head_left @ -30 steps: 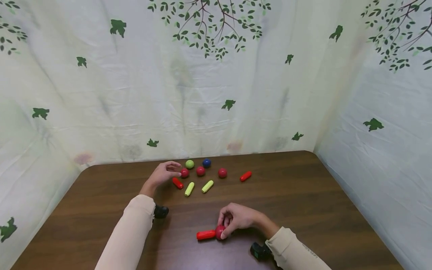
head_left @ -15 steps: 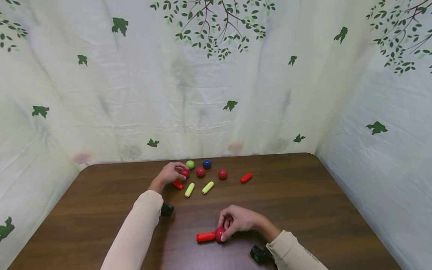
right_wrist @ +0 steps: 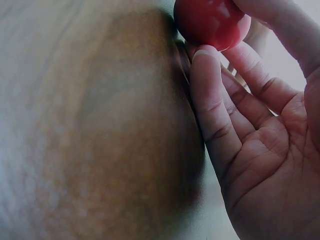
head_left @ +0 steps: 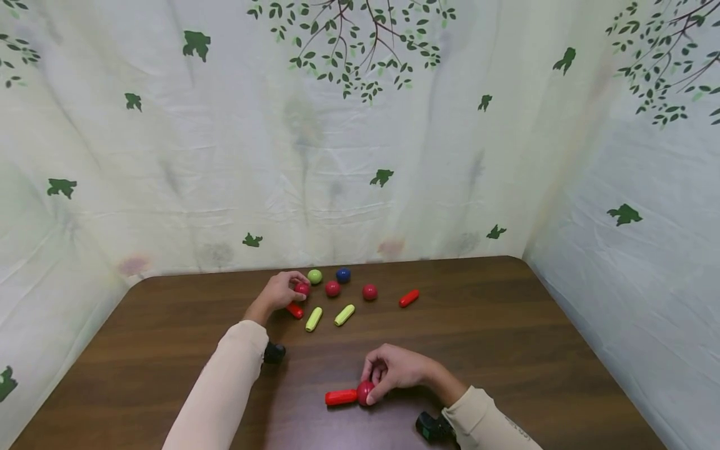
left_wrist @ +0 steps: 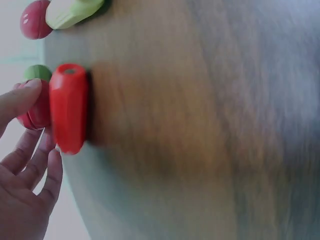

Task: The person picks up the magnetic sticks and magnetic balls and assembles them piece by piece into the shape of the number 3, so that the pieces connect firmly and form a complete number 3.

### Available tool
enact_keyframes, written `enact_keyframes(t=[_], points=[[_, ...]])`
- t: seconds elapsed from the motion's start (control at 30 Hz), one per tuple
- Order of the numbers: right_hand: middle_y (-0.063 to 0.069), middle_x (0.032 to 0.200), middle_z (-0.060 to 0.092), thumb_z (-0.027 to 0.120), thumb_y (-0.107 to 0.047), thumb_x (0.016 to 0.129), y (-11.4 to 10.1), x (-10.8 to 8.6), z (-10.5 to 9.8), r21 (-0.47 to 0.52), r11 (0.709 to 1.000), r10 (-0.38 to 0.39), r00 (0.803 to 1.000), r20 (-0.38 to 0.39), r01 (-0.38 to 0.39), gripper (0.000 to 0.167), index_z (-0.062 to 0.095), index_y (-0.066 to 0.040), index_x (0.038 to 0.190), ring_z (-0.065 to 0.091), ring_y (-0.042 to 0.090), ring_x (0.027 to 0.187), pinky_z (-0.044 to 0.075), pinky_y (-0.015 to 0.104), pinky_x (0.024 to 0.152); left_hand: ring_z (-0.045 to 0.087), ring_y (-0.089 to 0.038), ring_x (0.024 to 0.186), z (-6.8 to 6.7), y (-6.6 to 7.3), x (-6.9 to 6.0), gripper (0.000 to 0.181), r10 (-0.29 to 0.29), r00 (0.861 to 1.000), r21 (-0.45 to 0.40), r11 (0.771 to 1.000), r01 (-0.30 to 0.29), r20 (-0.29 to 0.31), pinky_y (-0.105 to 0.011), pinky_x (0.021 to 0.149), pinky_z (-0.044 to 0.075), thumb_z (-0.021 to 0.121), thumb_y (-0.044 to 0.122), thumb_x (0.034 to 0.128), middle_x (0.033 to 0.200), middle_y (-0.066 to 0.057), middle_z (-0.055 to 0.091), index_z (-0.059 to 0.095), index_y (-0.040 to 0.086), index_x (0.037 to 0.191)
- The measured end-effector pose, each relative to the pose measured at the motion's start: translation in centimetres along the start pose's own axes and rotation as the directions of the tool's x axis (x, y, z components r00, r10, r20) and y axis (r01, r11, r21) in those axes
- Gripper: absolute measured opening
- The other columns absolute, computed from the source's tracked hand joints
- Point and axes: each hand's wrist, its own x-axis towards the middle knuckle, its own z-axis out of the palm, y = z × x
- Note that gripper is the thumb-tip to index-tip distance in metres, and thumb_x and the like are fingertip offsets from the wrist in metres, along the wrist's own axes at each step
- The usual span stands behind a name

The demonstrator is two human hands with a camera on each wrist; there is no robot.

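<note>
In the head view my left hand [head_left: 279, 290] pinches a red ball [head_left: 302, 289] at the far left of the group. The left wrist view shows the thumb on this red ball [left_wrist: 39, 111], with a red faceted stick [left_wrist: 69, 110] lying close beside it. Nearer to me, my right hand [head_left: 398, 367] holds another red ball [head_left: 365, 393] between thumb and fingers. That ball meets the end of a red stick [head_left: 340, 397] lying on the table. From the right wrist, the red ball [right_wrist: 210, 22] shows between thumb and fingertips; the stick is out of that view.
Behind lie a green ball [head_left: 314, 276], a blue ball [head_left: 343, 275] and two more red balls, one at centre [head_left: 332, 289]. Two pale yellow sticks, one of them the left stick [head_left: 314, 319], and a red stick [head_left: 409, 298] rest on the brown table [head_left: 484, 350]. A leaf-print curtain [head_left: 337, 156] hangs behind.
My left hand has reached forward and taken hold of the far-left red ball, then shifted slightly left with it. The right hand keeps its hold on the near red ball.
</note>
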Motion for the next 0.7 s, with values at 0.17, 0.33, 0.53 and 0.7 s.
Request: enact_keyframes(t=[0.17,0.33,0.53,0.7], points=[[-0.002,0.069,0.061,0.079,0.002,0.078,-0.2,0.0,0.2,-0.008,1.000,0.000,1.000,0.002,0.000,0.017,0.067,-0.002,0.088,0.054,0.003,0.062,0.042,0.017,0.056,0.059,-0.034,0.104,-1.5,0.5,-1.6,0.032,0.051,0.998,-0.070,0.996,-0.052,-0.022,-0.042,0.085,0.049,0.071,0.002,0.0864,0.118,-0.021,0.060,0.061,0.000,0.117],[-0.003,0.069,0.061,0.079,0.002,0.078,-0.2,0.1,0.3,-0.021,1.000,-0.003,1.000,0.000,0.003,0.017,0.067,-0.003,0.089,0.054,0.004,0.062,0.042,0.017,0.056,0.062,-0.032,0.099,-3.1,1.2,-4.1,0.038,0.141,0.990,-0.045,0.989,-0.141,-0.019,-0.039,0.080,0.052,0.072,0.006,0.0874,0.113,-0.018,0.064,0.060,-0.002,0.122],[-0.004,0.070,0.061,0.079,0.001,0.077,-0.1,0.1,0.2,-0.023,0.999,-0.022,1.000,0.009,0.022,0.018,0.067,-0.001,0.090,0.054,0.003,0.063,0.042,0.016,0.057,0.065,-0.025,0.091,-3.4,1.5,-8.1,0.040,0.165,0.986,-0.053,0.985,-0.164,0.021,-0.036,0.075,0.051,0.076,0.009,0.0858,0.100,-0.010,0.069,0.063,-0.003,0.121],[-0.004,0.071,0.062,0.080,0.002,0.077,0.1,0.1,0.2,-0.023,0.999,-0.029,1.000,0.002,0.029,0.018,0.067,-0.001,0.090,0.055,0.003,0.063,0.042,0.016,0.057,0.063,-0.022,0.088,-2.2,1.2,-11.5,0.036,0.145,0.988,-0.076,0.987,-0.142,0.045,-0.035,0.074,0.051,0.080,0.019,0.0832,0.095,-0.005,0.068,0.068,0.002,0.113]])
